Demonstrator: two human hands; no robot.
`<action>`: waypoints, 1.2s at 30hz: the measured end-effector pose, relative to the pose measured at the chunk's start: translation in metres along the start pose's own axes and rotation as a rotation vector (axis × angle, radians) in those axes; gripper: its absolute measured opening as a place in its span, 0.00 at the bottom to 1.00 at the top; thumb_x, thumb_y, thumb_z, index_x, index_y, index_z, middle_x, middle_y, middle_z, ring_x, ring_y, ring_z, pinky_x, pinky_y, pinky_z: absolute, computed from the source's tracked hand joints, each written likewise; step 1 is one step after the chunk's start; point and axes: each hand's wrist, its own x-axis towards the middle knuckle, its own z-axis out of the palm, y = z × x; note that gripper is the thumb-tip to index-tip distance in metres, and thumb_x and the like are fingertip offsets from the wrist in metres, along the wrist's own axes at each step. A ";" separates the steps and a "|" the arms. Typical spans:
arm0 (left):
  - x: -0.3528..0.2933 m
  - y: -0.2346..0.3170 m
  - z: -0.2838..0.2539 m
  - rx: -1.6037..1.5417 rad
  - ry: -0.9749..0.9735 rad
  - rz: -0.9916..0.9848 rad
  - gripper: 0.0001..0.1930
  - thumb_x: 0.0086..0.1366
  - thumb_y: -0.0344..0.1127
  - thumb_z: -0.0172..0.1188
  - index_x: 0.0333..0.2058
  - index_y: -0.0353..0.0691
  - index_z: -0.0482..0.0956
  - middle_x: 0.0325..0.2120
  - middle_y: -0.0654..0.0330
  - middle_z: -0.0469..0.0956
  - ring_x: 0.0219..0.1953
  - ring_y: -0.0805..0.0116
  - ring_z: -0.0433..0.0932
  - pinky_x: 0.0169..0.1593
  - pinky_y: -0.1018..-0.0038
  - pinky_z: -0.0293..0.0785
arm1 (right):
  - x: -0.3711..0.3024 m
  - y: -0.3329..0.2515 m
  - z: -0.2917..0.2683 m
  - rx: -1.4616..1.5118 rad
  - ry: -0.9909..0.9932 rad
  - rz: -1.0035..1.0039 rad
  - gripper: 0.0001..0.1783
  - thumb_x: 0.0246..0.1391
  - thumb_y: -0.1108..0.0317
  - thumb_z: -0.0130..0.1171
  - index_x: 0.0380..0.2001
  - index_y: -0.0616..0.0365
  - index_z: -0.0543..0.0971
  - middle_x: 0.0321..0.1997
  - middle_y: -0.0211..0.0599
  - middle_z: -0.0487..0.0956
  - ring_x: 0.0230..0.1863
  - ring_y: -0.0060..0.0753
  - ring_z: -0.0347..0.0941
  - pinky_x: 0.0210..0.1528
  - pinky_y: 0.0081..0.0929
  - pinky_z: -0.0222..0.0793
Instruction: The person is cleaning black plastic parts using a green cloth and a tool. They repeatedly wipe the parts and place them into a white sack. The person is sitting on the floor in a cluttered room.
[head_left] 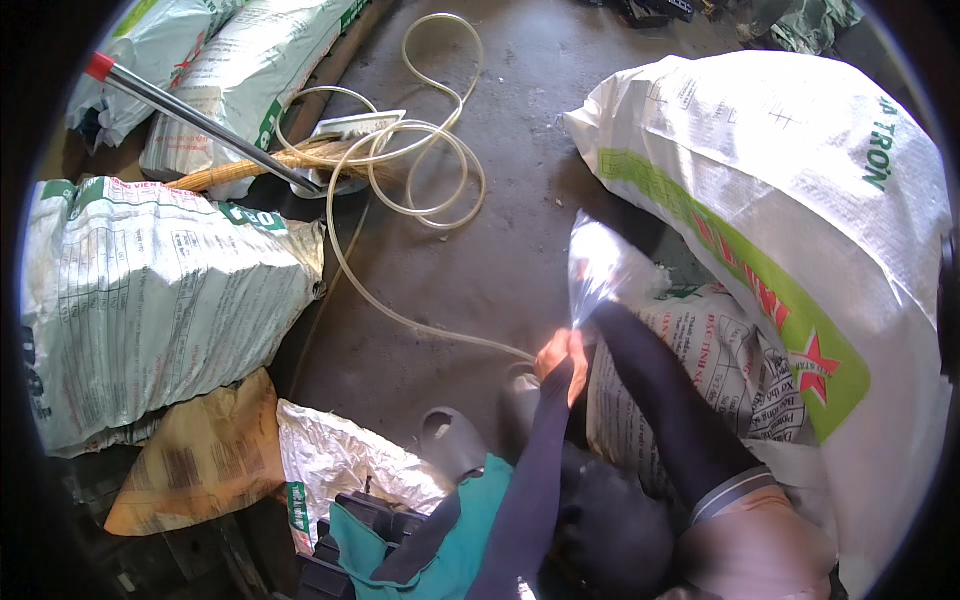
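Head view: a bulging white sack (780, 130) fills the right side. A pale hose (436, 329) lies in loops well left of it. The dark right sleeve (665, 395) reaches up to a clear plastic bag (598, 255) between sack and hose; I cannot tell how the right hand's fingers stand. The left hand (561, 362) has its fingers together, pinching the bag's gathered lower end.

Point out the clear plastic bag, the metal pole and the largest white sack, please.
Clear plastic bag (603, 262), head view: its shiny middle.
Metal pole (190, 116), head view: midway along its shaft.
Largest white sack (800, 180), head view: its white body.
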 end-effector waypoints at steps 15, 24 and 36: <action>-0.005 0.073 -0.070 -0.152 0.062 -0.141 0.23 0.65 0.48 0.58 0.52 0.37 0.77 0.45 0.45 0.81 0.50 0.50 0.79 0.55 0.61 0.71 | -0.011 0.040 -0.137 -0.077 0.026 0.028 0.26 0.54 0.53 0.57 0.51 0.60 0.77 0.51 0.55 0.79 0.49 0.56 0.79 0.47 0.55 0.75; -0.073 0.193 -0.209 0.267 0.013 0.152 0.24 0.63 0.48 0.60 0.53 0.38 0.77 0.47 0.46 0.80 0.52 0.51 0.78 0.55 0.62 0.72 | -0.238 0.009 -0.199 0.269 -0.039 -0.669 0.28 0.53 0.45 0.58 0.47 0.56 0.80 0.52 0.50 0.79 0.55 0.53 0.74 0.57 0.44 0.70; -0.363 0.094 -0.276 0.536 0.437 0.093 0.40 0.62 0.45 0.61 0.68 0.43 0.53 0.66 0.32 0.51 0.66 0.33 0.55 0.67 0.52 0.55 | -0.455 0.168 -0.190 0.540 0.440 -0.784 0.29 0.61 0.62 0.53 0.64 0.57 0.64 0.63 0.61 0.65 0.62 0.63 0.64 0.61 0.49 0.62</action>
